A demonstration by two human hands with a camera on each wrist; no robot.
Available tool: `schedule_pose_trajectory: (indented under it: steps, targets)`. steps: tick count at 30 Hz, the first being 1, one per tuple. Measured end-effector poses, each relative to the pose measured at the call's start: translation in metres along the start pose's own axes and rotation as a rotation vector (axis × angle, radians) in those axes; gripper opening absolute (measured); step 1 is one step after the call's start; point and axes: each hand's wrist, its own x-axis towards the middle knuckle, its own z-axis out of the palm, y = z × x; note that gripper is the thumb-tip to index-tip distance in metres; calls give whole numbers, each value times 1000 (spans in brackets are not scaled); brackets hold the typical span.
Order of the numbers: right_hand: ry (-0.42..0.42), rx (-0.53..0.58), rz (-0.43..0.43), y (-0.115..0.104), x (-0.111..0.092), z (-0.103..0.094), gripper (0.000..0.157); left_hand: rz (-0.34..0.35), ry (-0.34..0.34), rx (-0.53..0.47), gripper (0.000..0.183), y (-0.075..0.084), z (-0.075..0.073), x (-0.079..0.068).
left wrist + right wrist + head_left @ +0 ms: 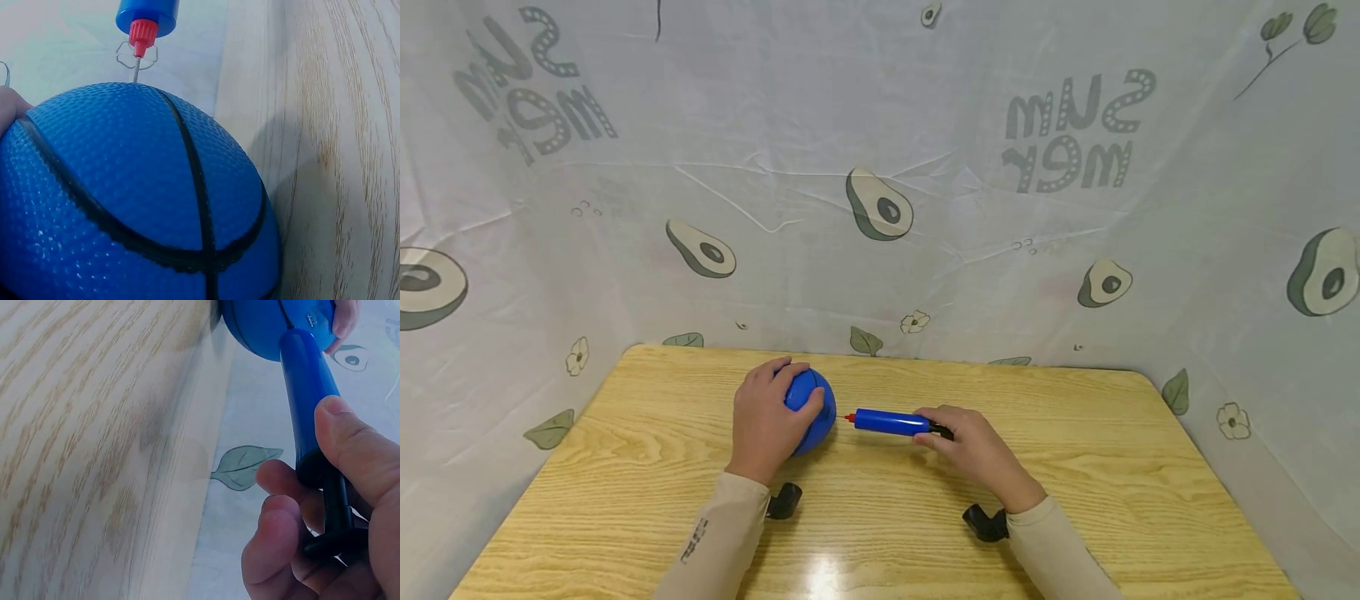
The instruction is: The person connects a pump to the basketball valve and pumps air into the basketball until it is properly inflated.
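Note:
A small blue basketball [820,429] with black seams sits on the wooden table, left of the middle. My left hand [772,417] grips it from the left, fingers spread over the top and thumb across the near side. My right hand [973,446] holds a blue hand pump [891,422] by its black handle end. In the right wrist view the thumb lies along the barrel and the fingers curl round the black handle [337,540]. The pump lies level, its red tip [142,34] toward the ball. From that tip a thin metal needle [137,70] reaches the ball's surface.
The wooden table [880,517] ends at a pale curtain [790,250] printed with avocados and leaves, hanging behind it and at both sides. Black wrist-camera mounts [785,501] show beside both forearms, which wear beige sleeves [718,533].

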Motion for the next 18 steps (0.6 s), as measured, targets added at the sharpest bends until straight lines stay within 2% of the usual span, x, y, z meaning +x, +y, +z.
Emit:
schedule_pose_trajectory:
  steps: [18]
  targets:
    - [-8,-14,49,2,-1,-4,37,-15,-10,-3,46,-5,0,2]
